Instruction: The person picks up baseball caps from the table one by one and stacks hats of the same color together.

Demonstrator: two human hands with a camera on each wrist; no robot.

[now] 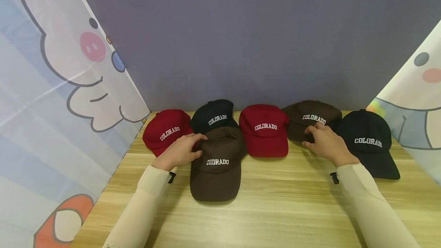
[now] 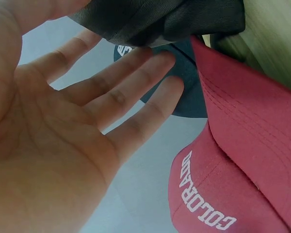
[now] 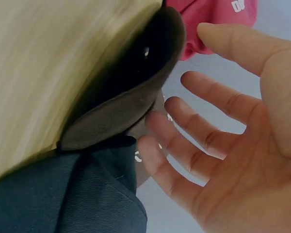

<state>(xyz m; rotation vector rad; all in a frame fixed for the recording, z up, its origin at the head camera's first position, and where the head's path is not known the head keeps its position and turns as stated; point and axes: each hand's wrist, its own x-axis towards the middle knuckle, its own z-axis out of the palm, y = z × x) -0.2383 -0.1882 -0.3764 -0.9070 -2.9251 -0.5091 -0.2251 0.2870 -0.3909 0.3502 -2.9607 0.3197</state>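
Observation:
My left hand (image 1: 179,151) is at the left side of a brown cap (image 1: 217,152), which lies nearest me with its brim forward. In the left wrist view its fingers (image 2: 136,114) are spread and nearly straight, and the thumb and index fingertips reach the dark edge of the cap. My right hand (image 1: 327,142) hovers by the front of another brown cap (image 1: 311,112), farther back. The right wrist view shows the fingers (image 3: 228,97) apart and extended beside that cap's brim (image 3: 111,116), with nothing gripped.
Along the grey back wall (image 1: 241,41) sit a red cap (image 1: 167,127) at left, a black cap (image 1: 213,116), a red cap (image 1: 264,131) in the middle and a black cap (image 1: 366,142) at right. All read COLORADO. Printed cloth (image 1: 51,125) hangs at the sides of the wooden table (image 1: 282,213).

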